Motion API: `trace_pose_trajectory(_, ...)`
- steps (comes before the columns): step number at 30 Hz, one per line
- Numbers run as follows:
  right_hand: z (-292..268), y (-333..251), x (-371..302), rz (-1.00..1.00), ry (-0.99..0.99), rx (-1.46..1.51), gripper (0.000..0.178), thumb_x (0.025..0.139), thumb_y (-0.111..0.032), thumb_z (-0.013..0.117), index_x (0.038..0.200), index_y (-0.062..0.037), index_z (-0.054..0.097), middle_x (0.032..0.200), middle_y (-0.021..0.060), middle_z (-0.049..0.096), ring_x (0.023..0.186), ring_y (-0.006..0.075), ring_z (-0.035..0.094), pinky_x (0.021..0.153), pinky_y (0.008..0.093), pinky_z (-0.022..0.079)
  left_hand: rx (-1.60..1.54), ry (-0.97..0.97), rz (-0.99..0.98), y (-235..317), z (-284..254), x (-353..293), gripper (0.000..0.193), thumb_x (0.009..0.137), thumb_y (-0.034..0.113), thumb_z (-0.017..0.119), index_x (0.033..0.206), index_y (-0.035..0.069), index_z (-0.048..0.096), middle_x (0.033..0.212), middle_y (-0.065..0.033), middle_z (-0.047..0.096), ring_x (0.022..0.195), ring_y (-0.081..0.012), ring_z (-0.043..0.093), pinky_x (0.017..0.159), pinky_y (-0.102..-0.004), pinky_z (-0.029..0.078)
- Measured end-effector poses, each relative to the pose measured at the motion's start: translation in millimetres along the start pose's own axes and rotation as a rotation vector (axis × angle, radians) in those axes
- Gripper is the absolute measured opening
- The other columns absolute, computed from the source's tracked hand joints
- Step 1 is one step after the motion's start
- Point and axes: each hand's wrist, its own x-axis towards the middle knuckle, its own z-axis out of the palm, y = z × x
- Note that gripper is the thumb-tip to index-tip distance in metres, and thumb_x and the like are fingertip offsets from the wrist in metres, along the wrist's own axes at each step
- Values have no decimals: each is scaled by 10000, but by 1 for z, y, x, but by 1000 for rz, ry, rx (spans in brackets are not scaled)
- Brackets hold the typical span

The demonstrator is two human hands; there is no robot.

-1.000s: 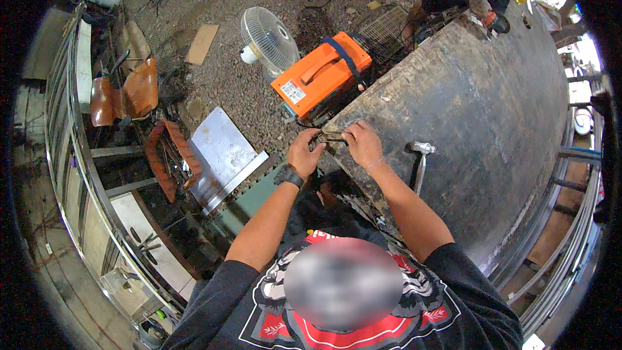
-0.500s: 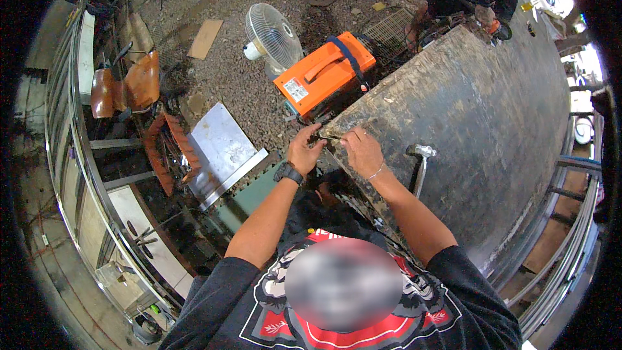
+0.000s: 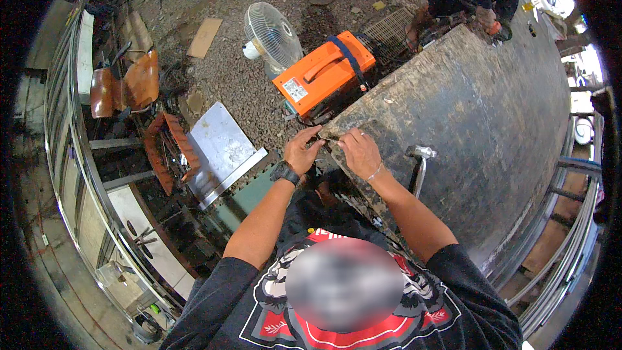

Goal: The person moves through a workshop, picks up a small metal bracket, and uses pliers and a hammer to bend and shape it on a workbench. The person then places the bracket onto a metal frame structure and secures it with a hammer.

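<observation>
Both my hands meet at the near left corner of a worn, dark worktable. My left hand is just off the corner, thumb and fingertips bent together in a pinch. My right hand rests at the table's edge, its fingers pinched toward the left ones. Between the fingertips is a small, thin piece, too small and too covered to name. To the right of my right hand a hammer lies on the tabletop.
Beyond the corner stands an orange machine with a dark strap, beside a fan on gravel. A metal sheet, a rusty orange-brown tray and metal rails lie left. A co-worker's hand is at the table's far end.
My hands have shifted very slightly left, still pinched together at the corner. The co-worker's hand at the far end has moved a little. The hammer lies as before.
</observation>
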Motion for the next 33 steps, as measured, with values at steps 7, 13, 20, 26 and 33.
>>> trace_pose_trajectory(7,-5,3,-1,91,-114,25,161,972,-197,648,1036,-49,640,1002,136,594,956,338,623,834,446,532,-13,-26,92,-5,-3,3,348,888,117,782,1229,67,730,1244,-147,720,1158,-312,687,974,-390,546)
trace_pose_trajectory(13,-19,5,-18,276,-58,286,394,917,-296,735,1214,-53,648,1108,176,625,1034,402,610,878,474,510,-47,-33,42,-14,-2,1,350,905,120,764,1250,74,726,1279,-160,707,1182,-319,679,988,-397,540)
trace_pose_trajectory(20,-7,13,-30,212,-42,137,333,901,-247,741,1198,-108,677,1114,123,650,1046,362,602,915,467,471,-28,-63,3,-4,-5,1,358,917,134,757,1269,82,722,1289,-148,706,1199,-320,671,999,-408,540)
trace_pose_trajectory(26,-2,11,-29,201,2,136,253,890,-219,743,1118,-110,718,1051,73,676,1021,325,607,875,445,462,-81,-56,12,-8,-4,1,336,918,130,752,1250,75,732,1275,-138,715,1195,-313,675,998,-410,542)
trace_pose_trajectory(33,-1,10,-30,237,-2,129,263,879,-206,751,1120,-109,716,1055,74,682,1012,326,610,879,455,460,-70,-40,27,-9,-3,1,328,912,113,753,1237,70,739,1263,-139,722,1193,-314,676,1017,-415,530)
